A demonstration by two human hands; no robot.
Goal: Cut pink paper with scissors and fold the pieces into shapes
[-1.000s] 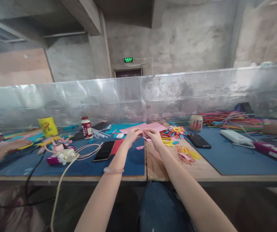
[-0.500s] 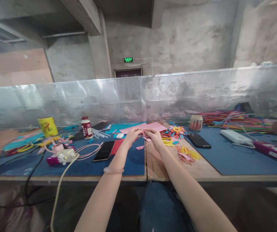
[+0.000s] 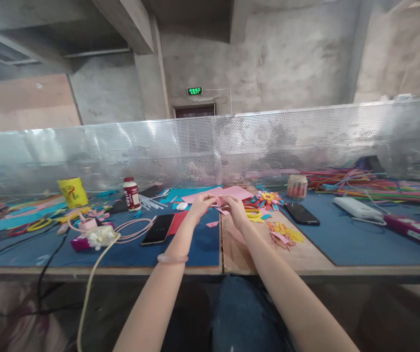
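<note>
My left hand [image 3: 201,206] and my right hand [image 3: 233,208] meet over the middle of the table, fingertips pinched on a small piece of pink paper [image 3: 219,201]. The piece's exact shape is partly hidden by the fingers. Right behind it lie larger pink paper sheets [image 3: 238,192] on top of blue paper [image 3: 173,194]. Yellow-handled scissors [image 3: 253,213] rest beside my right hand. A pink scrap [image 3: 212,224] lies on the blue mat [image 3: 199,249] between my forearms. Close by on the right sits a colourful paper flower [image 3: 267,198].
Phones [image 3: 157,229] [image 3: 301,213] flank my arms. A coffee bottle [image 3: 132,194], a yellow can [image 3: 73,192] and a power strip with cables [image 3: 98,236] stand left. To the right are a glass jar [image 3: 297,187], yellow paper scraps [image 3: 286,233] and a white power bank [image 3: 359,209]. A perforated metal screen [image 3: 180,151] borders the back.
My hands stay nearly in place; a bit more of the pink piece shows between my fingers. A neighbour's hand at the left has lowered, and one at the right has shifted.
</note>
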